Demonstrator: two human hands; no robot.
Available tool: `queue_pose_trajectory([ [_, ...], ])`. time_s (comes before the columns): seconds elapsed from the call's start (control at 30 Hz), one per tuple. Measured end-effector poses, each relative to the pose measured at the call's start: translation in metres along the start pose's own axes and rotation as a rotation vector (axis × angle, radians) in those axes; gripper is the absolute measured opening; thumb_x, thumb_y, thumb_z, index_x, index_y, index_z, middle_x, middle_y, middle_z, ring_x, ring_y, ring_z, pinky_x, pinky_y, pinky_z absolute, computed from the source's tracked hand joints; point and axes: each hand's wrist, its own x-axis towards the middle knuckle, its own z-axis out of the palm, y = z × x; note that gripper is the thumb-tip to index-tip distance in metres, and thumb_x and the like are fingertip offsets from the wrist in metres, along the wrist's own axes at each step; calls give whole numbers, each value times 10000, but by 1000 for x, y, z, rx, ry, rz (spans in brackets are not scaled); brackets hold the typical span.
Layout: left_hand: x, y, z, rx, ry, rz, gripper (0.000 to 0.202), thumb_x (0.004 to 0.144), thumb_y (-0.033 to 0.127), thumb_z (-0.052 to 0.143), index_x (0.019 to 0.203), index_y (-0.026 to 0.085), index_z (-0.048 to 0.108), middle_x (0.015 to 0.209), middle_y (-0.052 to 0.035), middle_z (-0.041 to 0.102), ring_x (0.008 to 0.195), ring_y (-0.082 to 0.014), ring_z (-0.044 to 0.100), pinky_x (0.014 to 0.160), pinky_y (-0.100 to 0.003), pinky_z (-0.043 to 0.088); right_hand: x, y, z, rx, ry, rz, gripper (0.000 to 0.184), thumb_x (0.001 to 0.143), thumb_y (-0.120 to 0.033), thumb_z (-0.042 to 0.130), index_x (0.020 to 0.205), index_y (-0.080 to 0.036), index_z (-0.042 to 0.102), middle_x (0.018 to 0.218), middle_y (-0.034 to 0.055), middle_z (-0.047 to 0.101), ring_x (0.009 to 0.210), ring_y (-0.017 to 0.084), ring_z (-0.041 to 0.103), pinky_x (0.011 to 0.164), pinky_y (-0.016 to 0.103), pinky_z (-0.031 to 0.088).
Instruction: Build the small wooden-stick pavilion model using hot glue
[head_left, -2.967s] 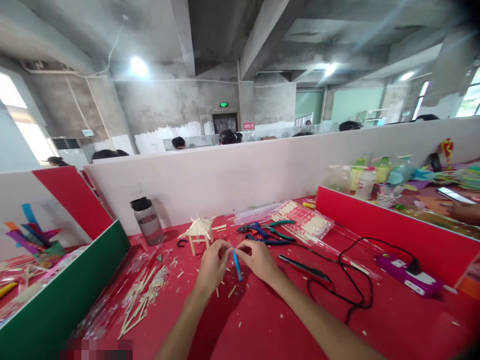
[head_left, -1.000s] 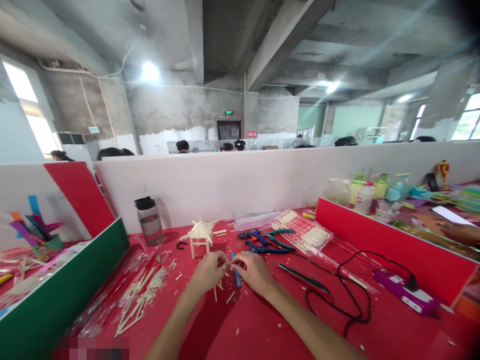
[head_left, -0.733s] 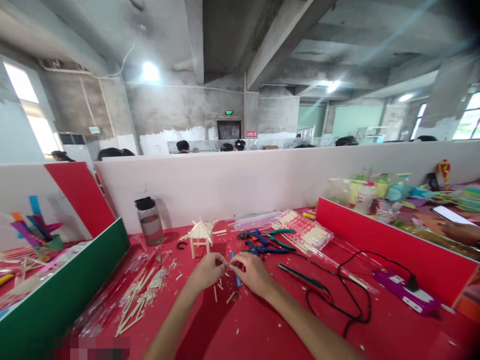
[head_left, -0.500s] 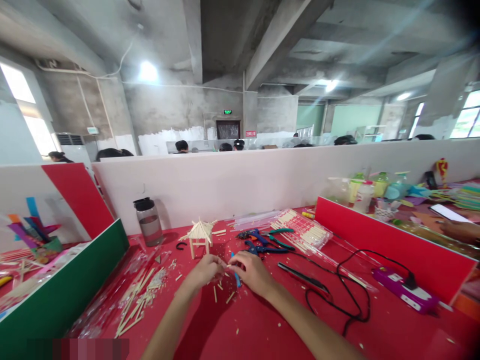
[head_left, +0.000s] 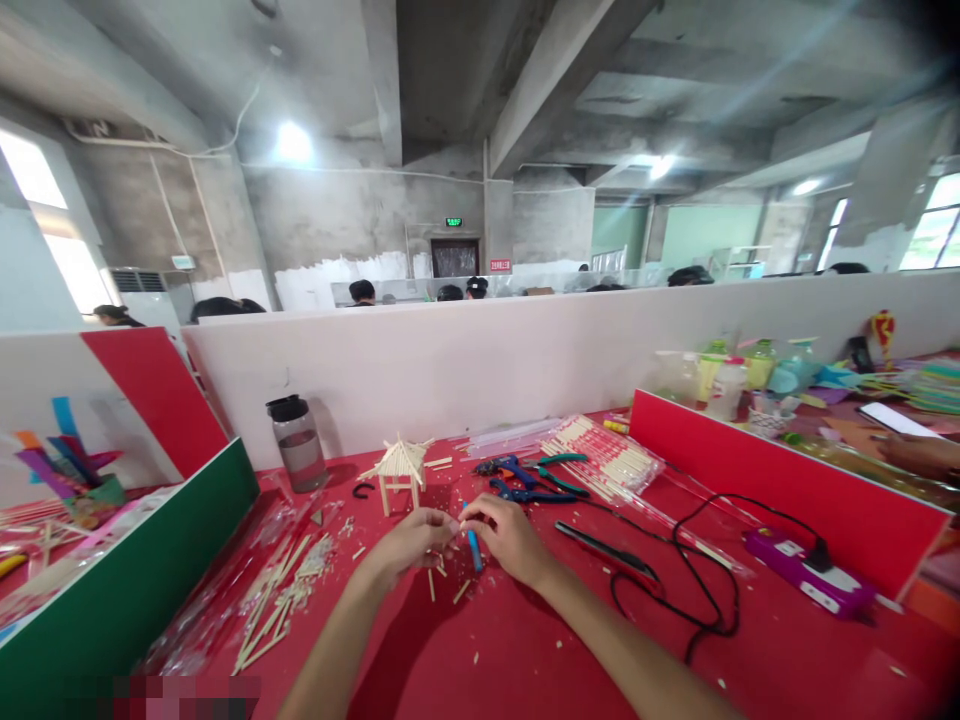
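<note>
My left hand [head_left: 420, 540] and my right hand [head_left: 504, 535] meet fingertip to fingertip above the red table, both with fingers pinched. Whatever sits between the fingertips is too small to make out. Just below my right fingers lies a blue pen-like stick [head_left: 473, 548]. Behind my left hand stands a small pavilion made of wooden sticks [head_left: 401, 475], with a peaked roof on posts. Short cut sticks [head_left: 460, 592] and crumbs are scattered under my hands.
Left of me, a heap of loose sticks [head_left: 266, 625] lies beside plastic wrap and a water bottle [head_left: 298, 445]. Blue and green pliers [head_left: 525, 478], a black cutter [head_left: 604, 550], bundled sticks [head_left: 600, 455] and a corded purple power strip [head_left: 806, 572] lie to the right. Dividers flank the table.
My fingertips have come slightly closer together, and my right hand is a little higher and further right. The pavilion and tools stay where they were.
</note>
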Motion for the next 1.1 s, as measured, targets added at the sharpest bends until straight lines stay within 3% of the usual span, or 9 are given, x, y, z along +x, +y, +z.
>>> queue_pose_trajectory([
  [0.1,3,-3,0,-92,9,-54,291,600,329,734,809,163,618,734,6,625,671,-122,572,633,-237,416,0,0,-2,26,-13,18,121,907,-222,619,977,-227,717,903,30,704,822,168,641,748,261,460],
  [0.2,5,-4,0,-117,-36,-69,250,586,265,692,799,157,618,717,8,615,632,-114,563,617,-240,415,0,-2,-3,43,-39,21,203,866,-161,656,1045,-242,705,958,25,702,871,171,639,766,256,462],
  [0.5,2,-2,0,-42,27,-60,247,598,287,695,783,163,587,660,29,585,621,-117,554,620,-245,419,0,-7,-2,15,-71,27,85,896,-196,623,860,-206,699,829,7,696,754,144,620,702,225,439],
  [0.73,6,0,-9,372,66,49,202,722,367,517,738,169,556,619,26,536,576,-121,522,564,-237,399,-1,-2,-3,-59,-84,44,92,883,-156,626,896,-208,700,860,12,713,801,159,642,740,231,443],
  [0.93,9,-5,-26,646,186,140,130,717,260,555,628,166,538,563,33,495,583,-135,478,563,-242,323,0,1,-4,-86,-124,-8,181,921,-153,562,933,-224,728,902,32,716,866,172,647,805,249,446],
  [1.1,6,-9,-31,819,271,172,68,754,185,535,709,160,579,663,-2,571,660,-165,533,608,-253,329,-1,0,-3,-142,-144,33,149,921,-174,567,896,-219,707,876,21,716,842,170,644,785,248,437],
])
